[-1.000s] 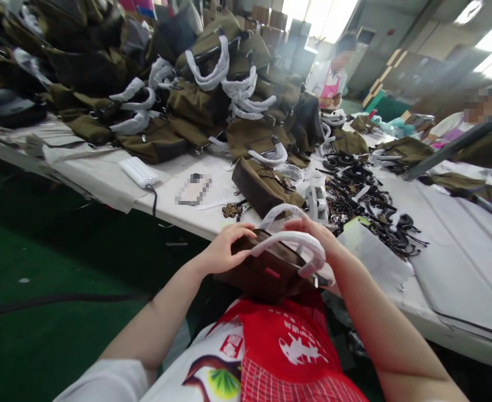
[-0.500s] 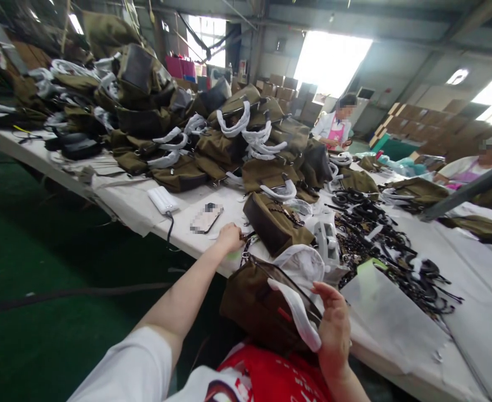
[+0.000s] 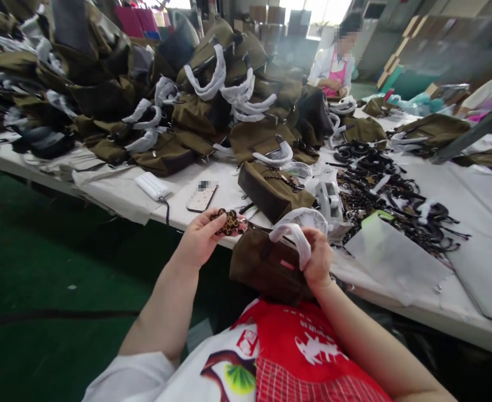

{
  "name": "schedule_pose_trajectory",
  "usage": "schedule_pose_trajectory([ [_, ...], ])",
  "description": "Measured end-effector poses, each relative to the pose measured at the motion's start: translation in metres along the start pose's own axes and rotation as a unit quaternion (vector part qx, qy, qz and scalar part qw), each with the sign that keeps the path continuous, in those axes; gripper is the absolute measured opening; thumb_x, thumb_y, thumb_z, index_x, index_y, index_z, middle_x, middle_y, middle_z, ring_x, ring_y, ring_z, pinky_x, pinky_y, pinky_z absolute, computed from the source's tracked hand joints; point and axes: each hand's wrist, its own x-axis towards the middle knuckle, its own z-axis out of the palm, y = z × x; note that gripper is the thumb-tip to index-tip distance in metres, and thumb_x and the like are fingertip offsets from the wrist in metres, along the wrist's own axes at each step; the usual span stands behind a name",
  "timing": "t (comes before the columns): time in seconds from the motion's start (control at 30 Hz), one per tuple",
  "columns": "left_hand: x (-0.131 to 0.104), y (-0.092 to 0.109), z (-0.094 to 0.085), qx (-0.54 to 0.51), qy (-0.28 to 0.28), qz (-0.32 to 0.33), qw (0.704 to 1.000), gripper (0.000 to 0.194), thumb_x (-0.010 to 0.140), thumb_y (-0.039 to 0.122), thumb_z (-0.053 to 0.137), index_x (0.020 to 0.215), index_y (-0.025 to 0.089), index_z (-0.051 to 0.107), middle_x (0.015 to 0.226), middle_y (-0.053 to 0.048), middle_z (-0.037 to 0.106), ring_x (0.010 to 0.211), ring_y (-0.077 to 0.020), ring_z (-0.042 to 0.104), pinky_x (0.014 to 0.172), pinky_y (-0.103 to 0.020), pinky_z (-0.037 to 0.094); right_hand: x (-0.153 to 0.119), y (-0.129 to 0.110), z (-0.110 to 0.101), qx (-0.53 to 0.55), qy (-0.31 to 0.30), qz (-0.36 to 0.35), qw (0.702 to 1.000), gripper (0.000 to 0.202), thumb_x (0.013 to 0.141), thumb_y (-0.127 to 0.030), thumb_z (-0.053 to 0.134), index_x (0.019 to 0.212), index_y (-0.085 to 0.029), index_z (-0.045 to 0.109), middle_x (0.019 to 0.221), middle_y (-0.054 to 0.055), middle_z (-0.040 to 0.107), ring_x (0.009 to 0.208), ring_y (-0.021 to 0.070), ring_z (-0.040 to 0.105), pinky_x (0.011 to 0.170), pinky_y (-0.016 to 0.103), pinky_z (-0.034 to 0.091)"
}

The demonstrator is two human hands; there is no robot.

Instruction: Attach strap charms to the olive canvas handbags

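Note:
My left hand (image 3: 198, 240) pinches a leopard-print charm (image 3: 230, 222) between thumb and fingers, at the left end of an olive-brown handbag (image 3: 256, 265). Metal hardware shows beside the charm, but whether it is joined to the bag I cannot tell. My right hand (image 3: 319, 258) is closed round the bag's handle (image 3: 292, 233), which is wrapped in white material. The handbag hangs at the table's front edge, against my red apron (image 3: 308, 329). Just behind it, a second olive bag with a dark base (image 3: 266, 192) lies on the table.
A large heap of olive bags (image 3: 195, 120) covers the back left. A phone (image 3: 202, 195) and a white power bank (image 3: 151, 186) with a cable lie near the edge. To the right are a tape dispenser (image 3: 329, 204), dark straps and chains (image 3: 380, 190), and a co-worker (image 3: 333, 64) beyond.
My left hand has lifted from the tabletop and now shows the leopard-print charm. My right hand, loosely spread beside the handle before, has closed on it. The view has tilted downward.

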Motion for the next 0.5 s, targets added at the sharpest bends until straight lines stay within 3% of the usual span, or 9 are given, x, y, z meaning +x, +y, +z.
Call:
schedule_pose_trajectory([
  [0.1,-0.027,-0.004,0.044,-0.109,-0.093,-0.115,0.983,0.024,0.084,0.033,0.070,0.094,0.014,0.058,0.095,-0.009,0.075,0.084,-0.0235,0.075,0.068,-0.030,0.061,0.024,0.003,0.031,0.074,0.038,0.064,0.994,0.067,0.093,-0.067,0.017,0.082,-0.019,0.063,0.082,0.010,0.068,0.079,0.0228,0.064,0.078,0.037,0.050],
  [0.2,-0.034,-0.022,0.076,-0.176,-0.143,-0.206,0.952,0.015,0.089,0.026,0.065,0.093,0.014,0.056,0.090,-0.009,0.076,0.083,-0.0229,0.075,0.069,-0.029,0.062,0.048,0.009,0.055,0.098,-0.041,0.125,0.986,0.063,0.087,-0.072,0.031,0.071,-0.019,0.061,0.070,0.007,0.066,0.066,0.0211,0.060,0.067,0.035,0.049],
  [0.27,-0.030,-0.038,0.084,-0.200,-0.133,-0.232,0.943,0.009,0.093,0.022,0.059,0.093,0.014,0.055,0.088,-0.010,0.076,0.083,-0.0212,0.075,0.071,-0.028,0.062,0.060,0.011,0.054,0.100,-0.090,0.143,0.981,0.057,0.086,-0.069,0.039,0.067,-0.019,0.061,0.064,0.005,0.064,0.061,0.0193,0.058,0.063,0.034,0.048],
  [0.37,-0.018,-0.060,0.083,-0.201,-0.093,-0.246,0.944,0.005,0.096,0.018,0.051,0.095,0.014,0.054,0.092,-0.012,0.076,0.083,-0.0190,0.075,0.073,-0.028,0.062,0.067,0.008,0.024,0.054,-0.080,0.078,0.992,0.047,0.089,-0.058,0.045,0.071,-0.019,0.064,0.068,0.003,0.066,0.067,0.0186,0.059,0.068,0.032,0.048],
  [0.5,-0.011,-0.078,0.078,-0.193,-0.072,-0.243,0.948,0.005,0.095,0.016,0.051,0.095,0.013,0.055,0.097,-0.013,0.076,0.084,-0.0182,0.075,0.076,-0.029,0.061,0.044,-0.006,-0.039,-0.066,0.100,-0.066,0.991,0.028,0.091,-0.042,0.051,0.091,-0.019,0.067,0.090,0.005,0.069,0.086,0.0202,0.062,0.082,0.034,0.047],
])
